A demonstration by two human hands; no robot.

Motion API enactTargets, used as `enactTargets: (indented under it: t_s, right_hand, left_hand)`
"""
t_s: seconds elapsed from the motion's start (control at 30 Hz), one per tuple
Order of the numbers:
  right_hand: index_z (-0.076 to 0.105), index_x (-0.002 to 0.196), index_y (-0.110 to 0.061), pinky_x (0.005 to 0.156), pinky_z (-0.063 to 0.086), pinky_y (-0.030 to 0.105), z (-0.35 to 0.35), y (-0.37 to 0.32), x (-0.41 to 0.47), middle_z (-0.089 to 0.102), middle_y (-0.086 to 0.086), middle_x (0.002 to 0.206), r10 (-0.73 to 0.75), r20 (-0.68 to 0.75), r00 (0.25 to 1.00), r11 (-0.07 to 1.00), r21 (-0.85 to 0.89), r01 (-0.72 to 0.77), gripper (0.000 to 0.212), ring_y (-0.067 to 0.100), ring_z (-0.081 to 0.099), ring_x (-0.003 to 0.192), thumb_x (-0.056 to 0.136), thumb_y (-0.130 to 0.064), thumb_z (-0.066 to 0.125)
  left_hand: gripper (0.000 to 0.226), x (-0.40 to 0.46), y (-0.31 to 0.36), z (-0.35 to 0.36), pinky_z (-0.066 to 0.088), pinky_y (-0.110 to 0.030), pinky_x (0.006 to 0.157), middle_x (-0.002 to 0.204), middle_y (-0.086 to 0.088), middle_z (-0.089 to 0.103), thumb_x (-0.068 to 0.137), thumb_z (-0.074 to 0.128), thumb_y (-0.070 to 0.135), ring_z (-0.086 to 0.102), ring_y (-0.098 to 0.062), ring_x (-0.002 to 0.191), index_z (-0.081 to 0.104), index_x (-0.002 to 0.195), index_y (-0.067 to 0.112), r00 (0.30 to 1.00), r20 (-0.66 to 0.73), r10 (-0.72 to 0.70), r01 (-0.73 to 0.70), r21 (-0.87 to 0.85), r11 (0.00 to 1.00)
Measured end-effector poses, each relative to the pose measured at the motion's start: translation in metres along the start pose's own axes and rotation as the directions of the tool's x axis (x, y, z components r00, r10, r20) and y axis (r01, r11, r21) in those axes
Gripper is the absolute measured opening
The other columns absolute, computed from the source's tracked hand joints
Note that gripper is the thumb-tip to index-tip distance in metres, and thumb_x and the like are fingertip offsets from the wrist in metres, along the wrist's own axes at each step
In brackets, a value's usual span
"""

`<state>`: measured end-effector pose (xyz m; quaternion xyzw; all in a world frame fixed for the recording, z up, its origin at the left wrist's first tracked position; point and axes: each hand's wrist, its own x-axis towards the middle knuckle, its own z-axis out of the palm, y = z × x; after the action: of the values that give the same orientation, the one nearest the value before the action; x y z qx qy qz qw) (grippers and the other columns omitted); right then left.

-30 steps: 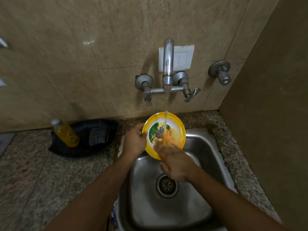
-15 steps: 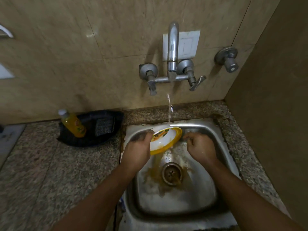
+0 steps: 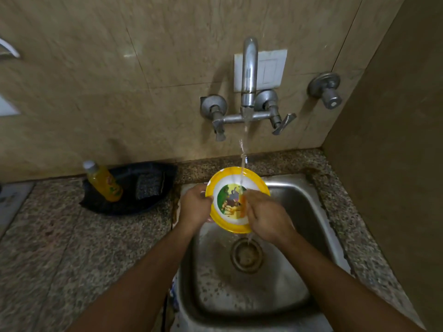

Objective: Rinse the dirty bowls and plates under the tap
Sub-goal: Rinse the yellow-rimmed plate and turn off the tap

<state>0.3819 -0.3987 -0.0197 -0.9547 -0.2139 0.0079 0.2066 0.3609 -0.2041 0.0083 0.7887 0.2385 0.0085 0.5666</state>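
While water runs from the tap (image 3: 249,75) onto the plate (image 3: 231,220), I judge that I am mid-rinse on this one dish. From the head camera, my only view, I see the yellow-rimmed plate tilted face-up over the back of the sink (image 3: 309,212), directly in the stream. My left hand (image 3: 195,207) curls round its left rim and holds it. My right hand (image 3: 266,215) lies on the plate's right side with fingers laid against the printed face, seemingly rubbing; I cannot tell whether the thumb hooks the rim. An orange smear sits by those fingers. Next, I judge, I need to wipe that patch under the stream and turn the plate so its back gets water. A soap bottle (image 3: 103,182) and a scrub pad (image 3: 149,185) rest in a dark tray (image 3: 129,207) on the counter (image 3: 60,248), well left of the sink.
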Motion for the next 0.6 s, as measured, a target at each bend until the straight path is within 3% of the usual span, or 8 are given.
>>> enactTargets:
  t_s: [0.1,0.17,0.23,0.3,0.37,0.47,0.53,0.6]
  right_hand:
    - [0.042,0.143,-0.002,0.114,0.028,0.045,0.017,-0.017,0.019,0.038,0.023,0.15,-0.041,0.109,0.993,0.997,-0.063,0.049,0.072,0.036,0.038,0.138,0.093,-0.049,0.023]
    - [0.031,0.148,0.0,0.118,0.017,0.044,0.022,-0.031,0.019,0.026,0.024,0.155,-0.141,0.198,0.97,0.989,-0.023,0.149,0.083,0.037,0.027,0.143,0.094,-0.06,0.015]
    - [0.032,0.149,-0.003,0.118,0.019,0.039,0.017,-0.029,0.01,0.031,0.019,0.154,-0.261,0.247,0.933,0.963,0.006,0.268,0.082,0.032,0.03,0.143,0.095,-0.061,0.011]
    - [0.038,0.147,-0.01,0.115,0.028,0.041,0.011,-0.006,0.004,0.037,0.013,0.153,-0.312,0.26,0.914,0.939,-0.058,0.338,0.07,0.028,0.036,0.14,0.097,-0.054,0.021]
    - [0.036,0.148,-0.011,0.116,0.022,0.042,0.006,0.014,0.007,0.032,0.014,0.155,-0.209,0.257,0.944,0.956,-0.148,0.252,0.078,0.03,0.032,0.143,0.094,-0.061,0.011]
    - [0.019,0.153,-0.004,0.12,0.009,0.041,0.008,-0.004,0.028,0.013,0.02,0.159,-0.071,0.28,0.957,0.985,-0.135,0.112,0.115,0.032,0.012,0.148,0.073,-0.076,-0.022]
    - [0.017,0.153,-0.004,0.121,0.012,0.042,0.014,-0.021,0.029,0.012,0.02,0.16,-0.127,0.302,0.945,0.988,-0.043,0.147,0.11,0.031,0.013,0.148,0.077,-0.077,-0.013]
    - [0.028,0.151,-0.008,0.119,0.02,0.04,0.01,-0.014,0.019,0.025,0.015,0.158,-0.254,0.341,0.905,0.964,0.009,0.267,0.096,0.027,0.024,0.146,0.086,-0.073,-0.002]
  left_hand:
    - [0.031,0.006,0.005,0.011,0.059,-0.058,0.063,0.081,-0.006,0.073,0.085,0.06,0.001,0.072,-0.03,0.072,0.072,0.074,0.027,0.991,0.103,-0.08,0.088,-0.077,0.993]
    - [0.028,0.013,0.01,0.013,0.058,-0.059,0.059,0.08,-0.009,0.072,0.083,0.06,0.0,0.071,-0.033,0.069,0.071,0.077,0.026,0.992,0.07,-0.108,0.113,-0.077,0.991]
    - [0.027,0.022,0.013,0.008,0.058,-0.057,0.055,0.083,-0.013,0.07,0.085,0.06,-0.001,0.071,-0.037,0.067,0.068,0.092,0.024,0.989,0.035,-0.141,0.144,-0.087,0.986]
    - [0.026,0.023,0.01,0.004,0.058,-0.049,0.048,0.093,-0.016,0.069,0.088,0.06,-0.001,0.069,-0.036,0.065,0.064,0.101,0.021,0.987,0.052,-0.155,0.159,-0.097,0.982]
    - [0.026,0.019,0.003,0.007,0.058,-0.047,0.047,0.097,-0.015,0.07,0.088,0.058,-0.003,0.069,-0.032,0.064,0.066,0.1,0.019,0.983,0.122,-0.137,0.15,-0.099,0.984]
    - [0.028,0.016,0.002,0.023,0.059,-0.05,0.058,0.088,-0.016,0.071,0.086,0.055,-0.004,0.067,-0.03,0.064,0.07,0.091,0.019,0.97,0.199,-0.14,0.168,-0.133,0.977]
    - [0.025,0.024,0.005,0.026,0.058,-0.047,0.061,0.083,-0.021,0.071,0.082,0.058,-0.003,0.065,-0.026,0.063,0.07,0.083,0.02,0.979,0.15,-0.139,0.159,-0.136,0.978]
    - [0.026,0.029,0.008,0.018,0.059,-0.044,0.051,0.084,-0.02,0.07,0.084,0.06,-0.003,0.066,-0.029,0.062,0.068,0.092,0.021,0.977,0.112,-0.182,0.197,-0.149,0.969]
